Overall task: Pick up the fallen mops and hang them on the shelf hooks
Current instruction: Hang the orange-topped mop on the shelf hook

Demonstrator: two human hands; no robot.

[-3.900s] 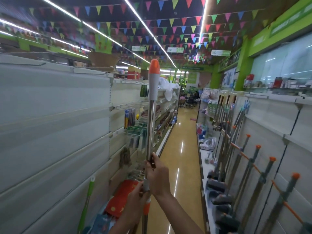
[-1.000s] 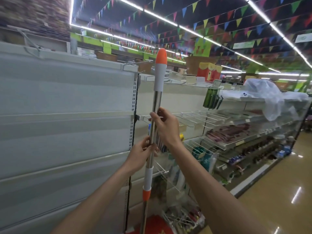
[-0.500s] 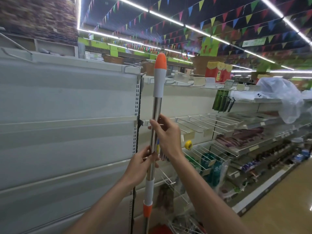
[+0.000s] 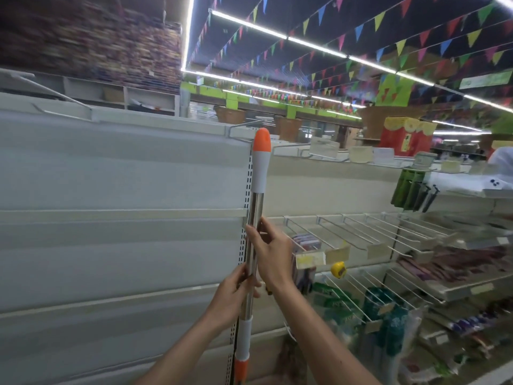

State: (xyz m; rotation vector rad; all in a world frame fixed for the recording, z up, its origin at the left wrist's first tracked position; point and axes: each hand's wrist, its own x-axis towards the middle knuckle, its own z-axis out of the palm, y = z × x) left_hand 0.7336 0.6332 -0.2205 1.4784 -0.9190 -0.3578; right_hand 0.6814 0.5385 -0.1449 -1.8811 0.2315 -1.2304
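Glossy metal mop handle (image 4: 256, 218) with smooth plastic cap; white wire shelf hooks (image 4: 347, 232).

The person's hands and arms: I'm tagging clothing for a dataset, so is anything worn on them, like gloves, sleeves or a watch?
Nothing is worn. The left hand and right hand are ungloved, with no ring that shows. The left forearm and right forearm are bare down to the frame's bottom edge: no sleeve, watch or bracelet in sight.
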